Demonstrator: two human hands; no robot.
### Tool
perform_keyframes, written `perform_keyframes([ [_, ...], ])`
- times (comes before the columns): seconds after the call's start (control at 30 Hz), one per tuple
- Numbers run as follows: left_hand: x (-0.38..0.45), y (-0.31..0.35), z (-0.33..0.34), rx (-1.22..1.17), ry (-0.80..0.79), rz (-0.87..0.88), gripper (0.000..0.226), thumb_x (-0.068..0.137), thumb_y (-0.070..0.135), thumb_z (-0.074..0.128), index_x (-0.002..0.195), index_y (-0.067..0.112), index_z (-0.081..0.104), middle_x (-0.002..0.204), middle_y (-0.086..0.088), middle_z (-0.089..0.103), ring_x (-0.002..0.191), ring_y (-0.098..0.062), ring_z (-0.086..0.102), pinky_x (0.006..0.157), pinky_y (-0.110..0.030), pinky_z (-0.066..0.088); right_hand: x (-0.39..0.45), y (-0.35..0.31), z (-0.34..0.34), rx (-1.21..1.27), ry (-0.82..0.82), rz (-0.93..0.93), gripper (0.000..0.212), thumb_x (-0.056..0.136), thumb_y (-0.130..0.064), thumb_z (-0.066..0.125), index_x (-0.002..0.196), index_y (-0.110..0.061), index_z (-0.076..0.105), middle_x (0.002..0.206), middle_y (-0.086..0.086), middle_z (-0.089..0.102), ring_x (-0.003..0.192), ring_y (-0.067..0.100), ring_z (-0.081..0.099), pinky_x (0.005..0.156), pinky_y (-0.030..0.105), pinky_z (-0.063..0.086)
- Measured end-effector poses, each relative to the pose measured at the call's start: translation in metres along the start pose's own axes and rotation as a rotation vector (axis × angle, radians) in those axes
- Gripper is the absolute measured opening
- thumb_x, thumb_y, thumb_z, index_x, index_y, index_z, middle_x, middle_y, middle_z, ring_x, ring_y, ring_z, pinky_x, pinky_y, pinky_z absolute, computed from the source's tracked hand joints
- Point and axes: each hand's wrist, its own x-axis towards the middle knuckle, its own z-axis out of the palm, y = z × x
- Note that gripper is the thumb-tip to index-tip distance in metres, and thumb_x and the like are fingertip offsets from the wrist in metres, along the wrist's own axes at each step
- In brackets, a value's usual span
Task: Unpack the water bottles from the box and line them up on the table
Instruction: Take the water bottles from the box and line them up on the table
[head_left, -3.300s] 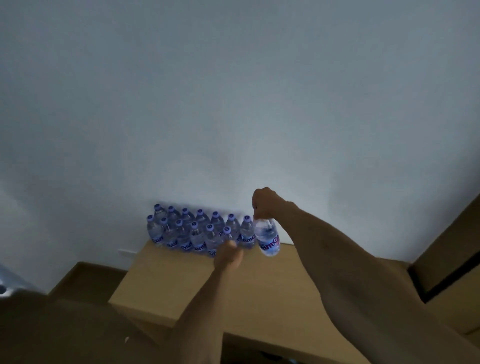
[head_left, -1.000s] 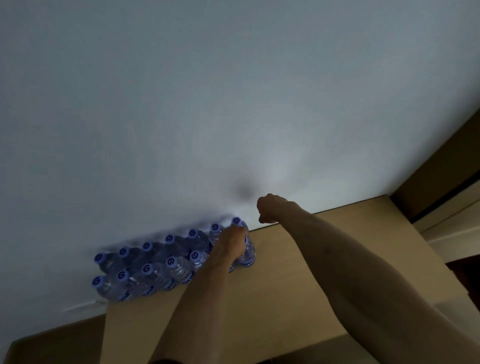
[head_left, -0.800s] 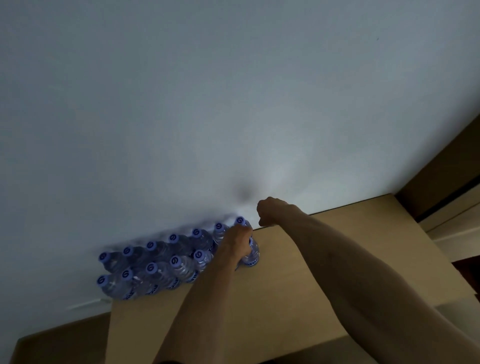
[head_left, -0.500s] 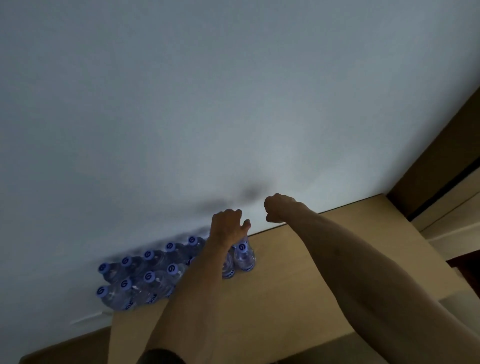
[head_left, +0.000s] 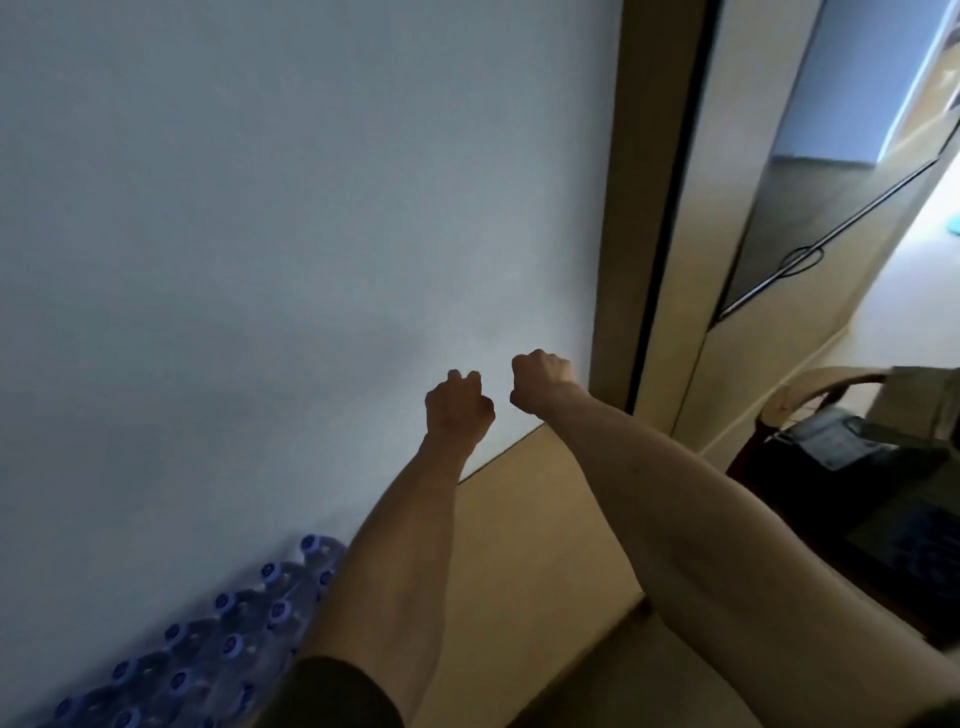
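From the head camera, the only view I have, my left hand (head_left: 458, 402) and right hand (head_left: 540, 382) are both raised in front of the wall (head_left: 260, 234), fingers curled in and gripping nothing. Half a second ago my left hand sat over the end of the bottle rows; now it has lifted clear, and the view has swung to the right, so the bottles (head_left: 223, 639) have slid into the lower left corner. They stand upright in two rows on the table (head_left: 530, 545), tight against the wall, blue caps up, partly hidden behind my left forearm. About three seconds ago my right hand carried a bottle toward the row; that bottle is no longer in hand, so I judge it has joined the line. The turn has brought a door frame (head_left: 654, 208) and a dark chair (head_left: 841, 467) with something folded on it into sight at right. I see no box here, so I can't tell how many bottles remain. My guess is I'm turning away to fetch the next ones, with both hands free for it.
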Motion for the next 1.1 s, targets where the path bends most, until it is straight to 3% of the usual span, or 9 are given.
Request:
perform_keyframes([
  [0.27,0.015,0.216,0.022,0.049,-0.037,0.333,0.03,0.09,0.019,0.048,0.116,0.013,0.062,0.126,-0.011,0.053,0.108,-0.027,0.055,0.094,-0.037,0.039,-0.09,0.247,-0.022,0.029,0.086,0.392,0.035,0.09,-0.016,0.055,0.125,-0.01,0.057,0.131,0.018,0.045,0.118,0.034,0.047,0.094,0.045,0.046],
  [0.4,0.007,0.331,0.029,-0.015,-0.049,0.486,0.022,0.085,0.013,0.055,0.101,0.012,0.069,0.095,-0.009,0.07,0.088,-0.028,0.068,0.08,-0.037,0.053,-0.145,0.342,-0.034,0.029,0.225,0.559,0.02,0.089,-0.004,0.054,0.105,-0.009,0.065,0.109,0.014,0.063,0.098,0.032,0.064,0.079,0.042,0.054],
  [0.47,0.0,0.389,0.035,-0.007,-0.029,0.614,0.025,0.084,0.015,0.058,0.107,0.015,0.068,0.101,-0.009,0.07,0.095,-0.028,0.067,0.086,-0.038,0.05,-0.168,0.383,-0.038,0.01,0.275,0.659,0.024,0.086,-0.001,0.054,0.104,-0.011,0.067,0.105,0.012,0.067,0.097,0.031,0.065,0.078,0.042,0.055],
  [0.57,-0.008,0.457,0.05,0.03,-0.064,0.716,0.059,0.084,0.03,0.065,0.139,0.022,0.047,0.147,-0.022,0.04,0.133,-0.036,0.042,0.11,-0.048,0.031,-0.188,0.433,-0.031,-0.012,0.233,0.838,0.048,0.084,-0.015,0.063,0.13,-0.018,0.052,0.135,0.02,0.048,0.121,0.037,0.048,0.094,0.049,0.043],
  [0.67,-0.005,0.512,0.063,0.013,-0.056,0.776,0.077,0.081,0.039,0.07,0.148,0.025,0.034,0.158,-0.026,0.014,0.144,-0.04,0.023,0.114,-0.053,0.023,-0.204,0.476,-0.022,0.008,0.117,0.958,0.075,0.084,-0.031,0.068,0.147,-0.024,0.029,0.156,0.026,0.014,0.14,0.044,0.023,0.107,0.055,0.029],
  [0.8,0.016,0.574,0.08,-0.023,-0.058,0.85,0.05,0.085,0.032,0.067,0.132,0.02,0.055,0.127,-0.018,0.06,0.115,-0.032,0.06,0.095,-0.043,0.048,-0.209,0.536,-0.015,0.026,0.119,1.044,0.054,0.084,-0.024,0.067,0.134,-0.018,0.047,0.147,0.023,0.035,0.131,0.039,0.039,0.104,0.05,0.037],
  [0.9,0.046,0.604,0.094,-0.039,-0.064,0.866,0.015,0.088,0.022,0.063,0.094,0.015,0.074,0.09,-0.007,0.074,0.084,-0.026,0.071,0.073,-0.034,0.056,-0.198,0.571,-0.019,0.012,0.147,1.024,0.019,0.083,-0.013,0.063,0.102,-0.015,0.067,0.104,0.008,0.068,0.096,0.029,0.065,0.079,0.037,0.051],
  [1.0,0.085,0.633,0.11,-0.037,-0.164,0.83,0.022,0.089,0.024,0.06,0.107,0.016,0.067,0.102,-0.009,0.07,0.096,-0.028,0.068,0.082,-0.038,0.054,-0.177,0.603,-0.023,0.06,0.098,1.061,0.015,0.083,-0.014,0.062,0.097,-0.015,0.068,0.096,0.007,0.068,0.093,0.029,0.065,0.082,0.04,0.052],
  [1.1,0.125,0.664,0.132,0.037,-0.292,0.828,0.048,0.086,0.028,0.06,0.131,0.021,0.047,0.127,-0.015,0.051,0.117,-0.031,0.053,0.099,-0.045,0.043,-0.152,0.64,-0.02,0.093,0.028,1.12,0.029,0.085,-0.021,0.062,0.114,-0.016,0.061,0.115,0.012,0.059,0.109,0.031,0.057,0.094,0.046,0.047],
])
